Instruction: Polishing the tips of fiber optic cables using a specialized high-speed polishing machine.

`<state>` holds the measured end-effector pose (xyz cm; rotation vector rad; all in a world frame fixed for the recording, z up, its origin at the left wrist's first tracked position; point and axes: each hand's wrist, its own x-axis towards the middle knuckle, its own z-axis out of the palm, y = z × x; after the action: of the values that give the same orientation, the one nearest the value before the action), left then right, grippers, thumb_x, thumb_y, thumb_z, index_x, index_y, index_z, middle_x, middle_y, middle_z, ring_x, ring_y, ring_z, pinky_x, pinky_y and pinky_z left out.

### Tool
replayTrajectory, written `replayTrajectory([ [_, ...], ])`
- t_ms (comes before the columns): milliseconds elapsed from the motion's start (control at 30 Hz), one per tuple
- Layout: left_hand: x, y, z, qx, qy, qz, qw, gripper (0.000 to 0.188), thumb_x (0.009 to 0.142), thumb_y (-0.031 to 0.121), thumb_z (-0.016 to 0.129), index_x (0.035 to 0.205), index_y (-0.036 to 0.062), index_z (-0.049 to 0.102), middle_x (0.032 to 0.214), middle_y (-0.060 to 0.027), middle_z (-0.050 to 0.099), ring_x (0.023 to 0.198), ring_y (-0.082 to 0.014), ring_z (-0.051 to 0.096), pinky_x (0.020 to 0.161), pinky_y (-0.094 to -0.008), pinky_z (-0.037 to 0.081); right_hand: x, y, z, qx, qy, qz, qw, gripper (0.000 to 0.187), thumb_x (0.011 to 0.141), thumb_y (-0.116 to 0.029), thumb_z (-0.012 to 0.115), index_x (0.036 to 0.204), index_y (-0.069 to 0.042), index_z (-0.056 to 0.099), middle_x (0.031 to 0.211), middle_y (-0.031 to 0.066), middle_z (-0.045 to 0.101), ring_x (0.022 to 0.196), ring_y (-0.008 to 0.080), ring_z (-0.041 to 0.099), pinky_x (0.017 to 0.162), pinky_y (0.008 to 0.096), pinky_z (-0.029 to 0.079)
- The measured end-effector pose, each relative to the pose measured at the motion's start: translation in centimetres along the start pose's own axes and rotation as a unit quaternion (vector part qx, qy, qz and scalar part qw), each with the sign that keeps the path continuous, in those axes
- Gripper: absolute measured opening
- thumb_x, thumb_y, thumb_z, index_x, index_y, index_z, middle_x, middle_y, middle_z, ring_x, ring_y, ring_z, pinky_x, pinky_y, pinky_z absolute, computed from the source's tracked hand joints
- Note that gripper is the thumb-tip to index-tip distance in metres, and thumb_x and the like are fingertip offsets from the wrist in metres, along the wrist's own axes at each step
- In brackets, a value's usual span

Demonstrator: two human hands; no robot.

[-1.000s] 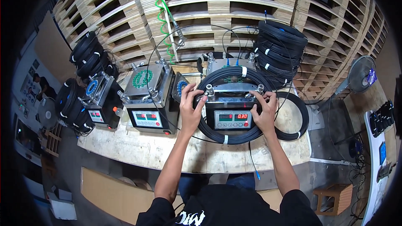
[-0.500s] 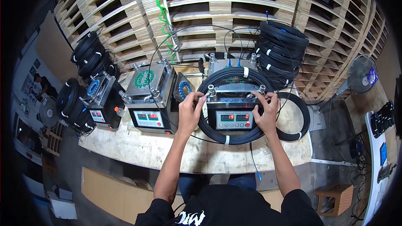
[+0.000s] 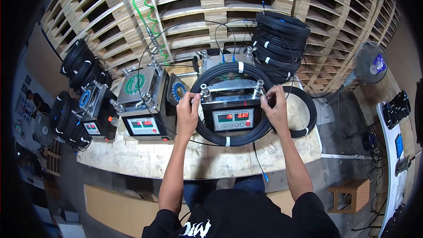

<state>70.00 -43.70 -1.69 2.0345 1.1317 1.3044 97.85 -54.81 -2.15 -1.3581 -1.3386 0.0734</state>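
A black coil of cable with white ties hangs around a grey metal winding machine that has a red digital display on its front. My left hand grips the coil's left side beside a metal post. On the right side of the coil, my right hand holds it next to the other post. Both forearms reach in from the lower edge over the wooden bench.
A second similar machine stands to the left, a third further left with black coils. A stack of finished coils sits behind right, one coil lies at right. Wooden pallets fill the back. A fan stands right.
Both hands have shifted slightly up the sides of the coil, near the metal posts. The display numbers have changed.
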Motion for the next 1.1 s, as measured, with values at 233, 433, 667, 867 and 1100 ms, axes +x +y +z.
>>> replayTrajectory([
  [233,-0.1,-0.6,0.6,-0.021,0.012,0.005,1.000,0.029,0.101,0.024,0.058,0.091,-0.0035,0.059,0.075,-0.0189,0.062,0.069,-0.0330,0.058,0.065,-0.0415,0.044,-1.2,0.7,1.2,0.081,0.056,0.069,0.993,0.016,0.099,-0.010,0.060,0.108,0.000,0.051,0.085,0.0075,0.056,0.074,0.0125,0.052,0.067,0.0299,0.045],
  [433,-0.4,-0.8,0.3,-0.049,-0.001,-0.034,0.998,0.030,0.101,0.025,0.058,0.090,-0.0029,0.059,0.071,-0.0166,0.059,0.066,-0.0277,0.055,0.062,-0.0386,0.043,0.1,-1.8,0.3,0.070,0.037,0.187,0.979,0.020,0.105,-0.017,0.053,0.116,-0.001,0.050,0.076,0.0032,0.056,0.068,0.0122,0.053,0.065,0.0277,0.045],
  [667,-0.4,-1.8,1.3,-0.041,0.032,-0.010,0.999,0.030,0.101,0.025,0.058,0.090,-0.0026,0.059,0.073,-0.0160,0.061,0.069,-0.0294,0.057,0.065,-0.0391,0.044,-0.3,-1.1,0.9,0.041,0.083,0.080,0.992,0.024,0.104,-0.021,0.055,0.117,-0.001,0.054,0.074,0.0040,0.054,0.067,0.0110,0.052,0.061,0.0271,0.044],
  [867,-0.5,-2.3,1.3,-0.055,0.028,-0.023,0.998,0.030,0.101,0.025,0.057,0.088,-0.0028,0.059,0.073,-0.0164,0.060,0.070,-0.0297,0.057,0.065,-0.0403,0.043,0.6,-3.7,0.1,0.070,0.049,0.269,0.959,0.028,0.103,-0.026,0.057,0.115,-0.001,0.055,0.070,0.0061,0.057,0.064,0.0147,0.056,0.061,0.0306,0.046],
  [1100,-0.6,-2.4,1.5,-0.063,0.034,-0.021,0.997,0.030,0.101,0.025,0.057,0.090,-0.0018,0.060,0.073,-0.0149,0.061,0.071,-0.0290,0.056,0.067,-0.0404,0.043,0.0,-2.8,0.9,-0.004,0.096,0.141,0.985,0.018,0.099,-0.013,0.061,0.096,0.004,0.062,0.080,0.0109,0.068,0.070,0.0158,0.061,0.065,0.0314,0.048],
])
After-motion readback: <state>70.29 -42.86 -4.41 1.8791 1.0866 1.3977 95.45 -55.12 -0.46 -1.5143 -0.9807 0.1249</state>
